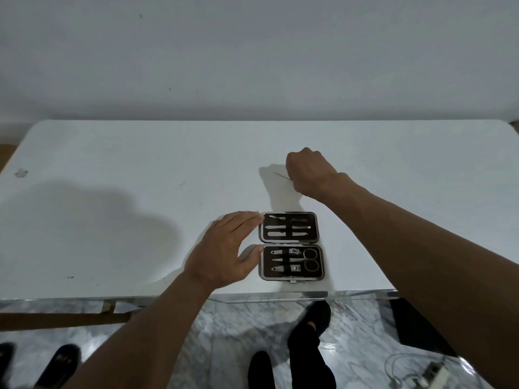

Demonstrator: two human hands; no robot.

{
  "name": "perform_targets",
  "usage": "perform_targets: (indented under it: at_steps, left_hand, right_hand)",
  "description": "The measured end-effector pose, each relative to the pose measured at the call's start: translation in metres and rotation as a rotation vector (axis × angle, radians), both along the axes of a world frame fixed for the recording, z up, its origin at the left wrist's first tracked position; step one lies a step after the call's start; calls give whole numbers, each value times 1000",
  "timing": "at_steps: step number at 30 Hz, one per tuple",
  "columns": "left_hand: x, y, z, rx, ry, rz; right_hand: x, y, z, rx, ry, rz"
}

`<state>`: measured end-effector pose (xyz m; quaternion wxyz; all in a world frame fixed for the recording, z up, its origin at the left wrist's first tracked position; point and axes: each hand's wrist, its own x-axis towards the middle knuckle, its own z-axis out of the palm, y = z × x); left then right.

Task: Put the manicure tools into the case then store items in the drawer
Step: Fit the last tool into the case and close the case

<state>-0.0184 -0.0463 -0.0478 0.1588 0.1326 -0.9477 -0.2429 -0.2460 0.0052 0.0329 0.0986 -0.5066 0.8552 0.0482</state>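
Gripping thin tool (281, 176) in curled right hand (309, 172) beyond open case (291, 243), shaft pointing left. Touching case's left edge with flat left hand (224, 248).

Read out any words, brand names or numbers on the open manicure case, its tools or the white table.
No readable text anywhere in this view.
Open dark rectangular manicure case: no lettering shows.
Small steel nail clipper: a dark mark, too small to read.
Thin metal tool in the right hand: too fine to tell.
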Motion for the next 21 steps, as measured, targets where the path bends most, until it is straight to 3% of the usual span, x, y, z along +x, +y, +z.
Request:
perform_targets:
  at_steps: [12, 16, 21]
  left_hand:
    - [0, -1, -1, 1, -9, -1]
    - [0, -1, 0, 4, -5, 2]
    - [0, -1, 0, -1, -4, -9]
  right_hand:
    - [-1, -5, 0, 66, -134, -126]
    - [-5, 7, -2, -1, -265, -177]
    - [-2, 42, 10, -71, -289, -157]
